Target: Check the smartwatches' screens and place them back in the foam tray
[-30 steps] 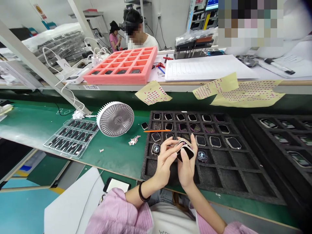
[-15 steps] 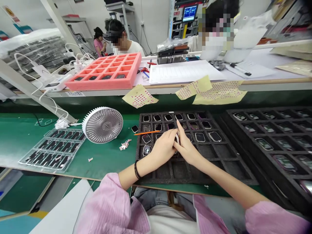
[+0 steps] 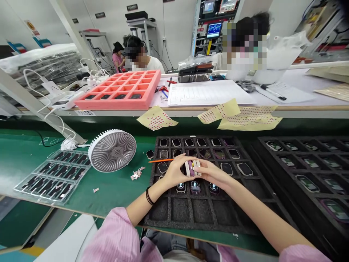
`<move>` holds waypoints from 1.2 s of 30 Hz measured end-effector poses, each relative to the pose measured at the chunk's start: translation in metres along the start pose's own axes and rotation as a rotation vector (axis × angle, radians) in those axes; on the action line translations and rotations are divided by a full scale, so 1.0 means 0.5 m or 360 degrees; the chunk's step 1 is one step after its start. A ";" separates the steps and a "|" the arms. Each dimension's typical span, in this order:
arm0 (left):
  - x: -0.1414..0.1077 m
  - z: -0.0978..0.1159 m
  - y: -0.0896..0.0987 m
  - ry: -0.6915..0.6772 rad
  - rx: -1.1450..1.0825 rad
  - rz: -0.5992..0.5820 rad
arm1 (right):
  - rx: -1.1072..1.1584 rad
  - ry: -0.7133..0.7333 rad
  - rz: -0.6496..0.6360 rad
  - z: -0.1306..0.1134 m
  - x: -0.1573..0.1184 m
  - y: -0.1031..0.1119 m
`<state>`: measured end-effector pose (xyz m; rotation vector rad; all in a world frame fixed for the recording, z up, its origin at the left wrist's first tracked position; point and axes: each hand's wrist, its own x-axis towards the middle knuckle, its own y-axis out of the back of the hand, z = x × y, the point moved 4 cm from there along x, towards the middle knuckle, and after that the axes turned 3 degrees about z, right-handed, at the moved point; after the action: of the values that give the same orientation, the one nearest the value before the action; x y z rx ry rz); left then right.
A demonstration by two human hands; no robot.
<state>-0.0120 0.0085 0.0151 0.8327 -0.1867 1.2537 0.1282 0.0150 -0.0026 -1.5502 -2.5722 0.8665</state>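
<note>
Between my two hands is a small stack of watch cases (image 3: 191, 168), white and purple, held on edge above the black foam tray (image 3: 201, 214). My left hand (image 3: 176, 170) grips the stack from the left, thumb below and fingers over the top. From the right, my right hand (image 3: 214, 173) closes on the same stack with its fingertips. Below the hands, watches with lit screens (image 3: 195, 186) sit in the tray's compartments. Several dark-screened watches (image 3: 201, 142) fill the far rows. An orange stick (image 3: 160, 160) crosses the tray's left edge, its right end close to my left hand.
A white fan (image 3: 112, 151) stands left of the tray, near small paper scraps (image 3: 137, 173) and a clear plastic tray (image 3: 54, 174) of black parts. Another foam tray (image 3: 300, 163) lies right. A pink foam tray (image 3: 117, 103) rests on the shelf; people sit beyond.
My hands have come apart slightly and turned, so the stack of watch cases now shows between them. Lit watches beneath are uncovered. The whole view has tilted upward.
</note>
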 end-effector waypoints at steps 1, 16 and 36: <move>0.000 0.001 -0.003 -0.0033 -0.0007 -0.0019 | 0.0004 -0.0021 -0.0011 0.003 0.001 0.001; -0.003 -0.026 0.003 0.0297 -0.0414 -0.0074 | 0.0044 0.0101 0.0278 0.013 0.004 0.032; -0.017 -0.056 -0.002 0.1315 -0.1721 0.0090 | 0.0060 0.0057 0.0436 0.035 0.011 0.068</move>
<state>-0.0227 0.0201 -0.0097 -0.6264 -0.1786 1.2202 0.1482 0.0236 -0.0348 -1.9182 -2.3393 0.8902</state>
